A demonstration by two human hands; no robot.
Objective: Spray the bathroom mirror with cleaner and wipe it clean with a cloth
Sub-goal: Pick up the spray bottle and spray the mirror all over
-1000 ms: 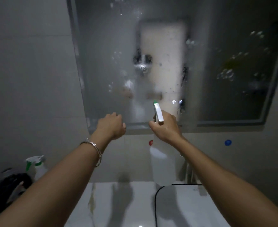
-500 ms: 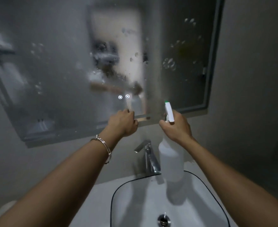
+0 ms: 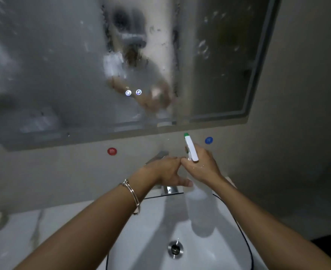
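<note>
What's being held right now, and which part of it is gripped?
The right hand grips the spray bottle at its neck, just below the white trigger head. The left hand is open beside it and holds nothing.

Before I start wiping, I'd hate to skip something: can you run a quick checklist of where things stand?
1. Mirror coated with cleaner: ok, haze and droplets cover the glass.
2. Spray bottle secure: ok, the right hand grips its neck above the sink.
3. Bottle put down: not ok, it is in the right hand.
4. Left hand free: ok, fingers straight, holding nothing.
5. Cloth within reach: cannot tell, none in view.
</note>
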